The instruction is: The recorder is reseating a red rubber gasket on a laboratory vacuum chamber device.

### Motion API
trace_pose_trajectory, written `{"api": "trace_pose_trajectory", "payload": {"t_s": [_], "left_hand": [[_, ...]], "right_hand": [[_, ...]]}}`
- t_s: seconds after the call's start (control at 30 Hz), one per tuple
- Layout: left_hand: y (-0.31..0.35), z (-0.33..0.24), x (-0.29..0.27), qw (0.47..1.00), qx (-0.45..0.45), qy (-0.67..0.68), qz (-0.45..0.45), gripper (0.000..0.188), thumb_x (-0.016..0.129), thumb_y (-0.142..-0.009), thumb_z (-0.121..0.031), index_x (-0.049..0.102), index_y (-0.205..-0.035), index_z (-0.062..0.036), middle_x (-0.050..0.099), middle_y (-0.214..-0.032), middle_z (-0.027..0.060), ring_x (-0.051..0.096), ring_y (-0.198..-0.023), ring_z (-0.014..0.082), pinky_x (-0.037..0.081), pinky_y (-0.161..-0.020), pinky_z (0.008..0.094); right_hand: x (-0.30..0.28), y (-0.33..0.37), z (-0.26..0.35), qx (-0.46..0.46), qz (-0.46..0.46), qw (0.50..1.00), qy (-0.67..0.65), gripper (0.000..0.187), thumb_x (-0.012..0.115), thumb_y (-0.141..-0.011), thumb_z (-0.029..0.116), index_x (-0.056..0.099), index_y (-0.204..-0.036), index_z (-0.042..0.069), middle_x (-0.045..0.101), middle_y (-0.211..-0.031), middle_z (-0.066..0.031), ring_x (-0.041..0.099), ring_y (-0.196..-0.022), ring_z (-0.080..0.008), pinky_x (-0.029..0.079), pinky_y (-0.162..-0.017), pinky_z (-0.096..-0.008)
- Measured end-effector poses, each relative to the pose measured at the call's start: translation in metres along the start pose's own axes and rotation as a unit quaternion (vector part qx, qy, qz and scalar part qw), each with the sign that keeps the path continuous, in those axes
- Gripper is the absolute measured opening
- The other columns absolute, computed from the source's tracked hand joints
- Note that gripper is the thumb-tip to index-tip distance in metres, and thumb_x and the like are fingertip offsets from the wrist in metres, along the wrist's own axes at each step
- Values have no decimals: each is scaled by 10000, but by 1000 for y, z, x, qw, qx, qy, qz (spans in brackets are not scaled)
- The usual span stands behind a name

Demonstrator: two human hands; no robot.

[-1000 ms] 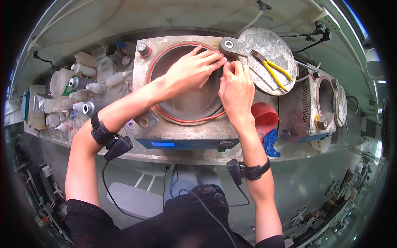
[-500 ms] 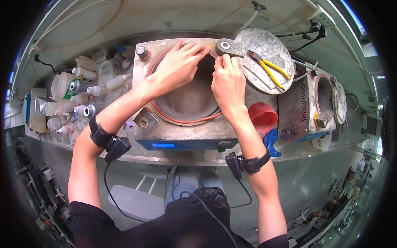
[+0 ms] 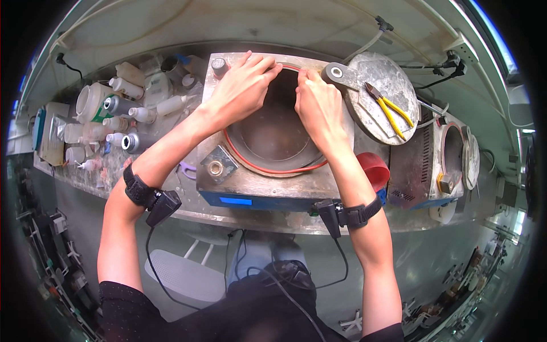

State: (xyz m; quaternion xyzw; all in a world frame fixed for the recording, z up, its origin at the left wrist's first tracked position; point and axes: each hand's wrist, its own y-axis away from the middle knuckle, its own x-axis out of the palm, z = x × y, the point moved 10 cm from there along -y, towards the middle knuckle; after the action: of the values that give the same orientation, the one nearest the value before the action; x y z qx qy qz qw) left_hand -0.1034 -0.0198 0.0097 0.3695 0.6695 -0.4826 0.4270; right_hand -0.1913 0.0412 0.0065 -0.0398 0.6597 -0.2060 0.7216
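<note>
A thin red sealing ring (image 3: 250, 161) runs round the mouth of a deep round metal chamber (image 3: 273, 134). The chamber sits in a scuffed metal box with a blue front (image 3: 262, 202). At the far side of the mouth, the fingers of my left hand (image 3: 242, 88) are closed on the ring, thumb side toward the middle. Just right of it my right hand (image 3: 322, 108) is closed too, its fingertips at the same stretch of ring. A short red piece shows between the hands. My hands hide much of the ring's two sides.
Yellow-handled pliers (image 3: 393, 111) lie on the swung-aside round lid (image 3: 370, 74). A red bowl (image 3: 373, 170) stands behind my right forearm. Several bottles (image 3: 126, 88) crowd the bench at left. A similar smaller machine (image 3: 419, 162) stands at right, and a stool (image 3: 185, 276) below the bench.
The view has shifted, so the machine and lid appear farther right. Both hands stay at the ring's far side, their fingertips a little nearer each other.
</note>
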Motion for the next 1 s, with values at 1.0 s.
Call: {"api": "trace_pose_trajectory", "payload": {"t_s": [1.0], "left_hand": [[72,16,-53,996,-20,-72,-56,358,643,-804,-11,727,-1151,-12,587,-1177,109,516,-1228,321,418,-1079,466]], "right_hand": [[9,-15,95,-182,23,966,-184,218,668,-896,93,699,-1098,17,707,-962,-122,722,-825,-335,589,-715,-451]]}}
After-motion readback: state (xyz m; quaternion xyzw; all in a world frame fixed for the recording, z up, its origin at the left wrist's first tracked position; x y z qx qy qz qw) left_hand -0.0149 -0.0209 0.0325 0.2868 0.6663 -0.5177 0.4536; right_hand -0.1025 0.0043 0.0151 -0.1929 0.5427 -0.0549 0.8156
